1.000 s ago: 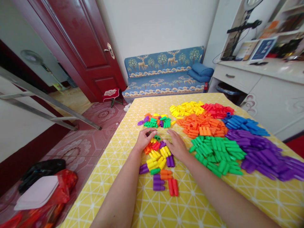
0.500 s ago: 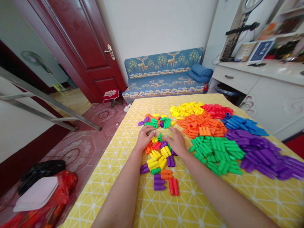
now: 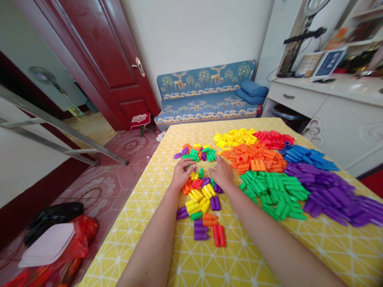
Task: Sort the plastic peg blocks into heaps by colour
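Note:
Bullet-shaped plastic building pieces in mixed colours lie loosely between and around my hands. My left hand [image 3: 181,174] is on the left of this mixed group, fingers curved and thumb apart, beside yellow pieces [image 3: 194,175] and orange pieces [image 3: 188,186]. On the other side my right hand [image 3: 223,172] has its fingers stretched forward close to green pieces [image 3: 211,154], with the thumb apart. A single green piece [image 3: 201,172] stands in the gap between the hands. Nearer to me are yellow pieces [image 3: 193,206], a purple block [image 3: 200,230] and a red block [image 3: 219,235].
Colour-sorted heaps spread over the right of the table [image 3: 134,235]: yellow [image 3: 235,138], red [image 3: 273,139], orange [image 3: 254,156], blue [image 3: 309,157], green [image 3: 273,191] and purple [image 3: 332,195]. A blue sofa [image 3: 206,95] stands behind, a white cabinet [image 3: 344,119] to the right.
My right hand has shifted slightly, its fingers now reaching a little farther forward and right, by the green pieces. My left hand stays nearly where it was.

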Available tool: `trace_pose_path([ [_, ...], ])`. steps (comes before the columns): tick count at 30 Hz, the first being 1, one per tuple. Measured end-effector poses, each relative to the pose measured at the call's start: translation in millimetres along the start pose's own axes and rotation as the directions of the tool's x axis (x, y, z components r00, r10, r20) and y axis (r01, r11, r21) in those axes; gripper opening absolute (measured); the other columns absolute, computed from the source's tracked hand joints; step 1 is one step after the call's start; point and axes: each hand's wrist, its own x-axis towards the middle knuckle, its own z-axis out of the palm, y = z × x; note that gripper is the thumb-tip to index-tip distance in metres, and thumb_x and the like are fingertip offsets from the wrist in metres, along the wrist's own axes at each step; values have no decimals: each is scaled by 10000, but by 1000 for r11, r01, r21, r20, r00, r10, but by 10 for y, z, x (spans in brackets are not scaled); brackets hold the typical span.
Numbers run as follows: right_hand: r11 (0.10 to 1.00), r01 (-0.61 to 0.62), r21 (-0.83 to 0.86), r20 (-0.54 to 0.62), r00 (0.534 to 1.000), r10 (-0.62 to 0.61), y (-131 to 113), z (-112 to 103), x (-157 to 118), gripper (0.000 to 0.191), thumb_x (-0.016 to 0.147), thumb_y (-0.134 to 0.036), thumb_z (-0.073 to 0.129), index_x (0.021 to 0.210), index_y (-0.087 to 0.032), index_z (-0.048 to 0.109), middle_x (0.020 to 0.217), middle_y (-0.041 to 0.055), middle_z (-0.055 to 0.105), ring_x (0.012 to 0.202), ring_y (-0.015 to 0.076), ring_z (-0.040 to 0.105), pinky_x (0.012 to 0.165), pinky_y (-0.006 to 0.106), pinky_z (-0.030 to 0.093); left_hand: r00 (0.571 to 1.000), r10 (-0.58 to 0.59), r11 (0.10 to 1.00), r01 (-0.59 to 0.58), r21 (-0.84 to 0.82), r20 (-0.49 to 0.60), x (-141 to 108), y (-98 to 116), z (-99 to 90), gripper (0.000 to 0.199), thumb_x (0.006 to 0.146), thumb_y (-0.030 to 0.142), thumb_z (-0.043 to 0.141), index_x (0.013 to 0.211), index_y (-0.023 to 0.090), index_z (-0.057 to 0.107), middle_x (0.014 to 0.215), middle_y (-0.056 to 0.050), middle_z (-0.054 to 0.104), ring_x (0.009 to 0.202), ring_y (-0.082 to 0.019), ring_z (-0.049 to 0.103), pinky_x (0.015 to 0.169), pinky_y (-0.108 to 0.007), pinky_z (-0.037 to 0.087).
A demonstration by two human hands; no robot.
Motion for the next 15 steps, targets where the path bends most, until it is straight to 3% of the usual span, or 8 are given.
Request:
trace_pose_path([
  [8,998,-52,-35,37,998,54,-18,2,105,692,780,-297,586,1425,-238,344,1418,134,452,1200,313,526,922,446,453,995,-32,999,30,-24,-92,-11,-4,-11,179,822,326,613,867,188,718,1054,-86,662,1017,-210,612,839,-338,509],
  [15,999,-42,-20,-16,999,41,-4,47,73,660,798,-253,562,1423,-241,350,1433,117,442,1226,284,506,957,408,434,937,-91,994,103,18,-337,29,-51,-54,192,824,257,564,951,189,691,1133,-91,633,1084,-226,580,791,-329,509],
])
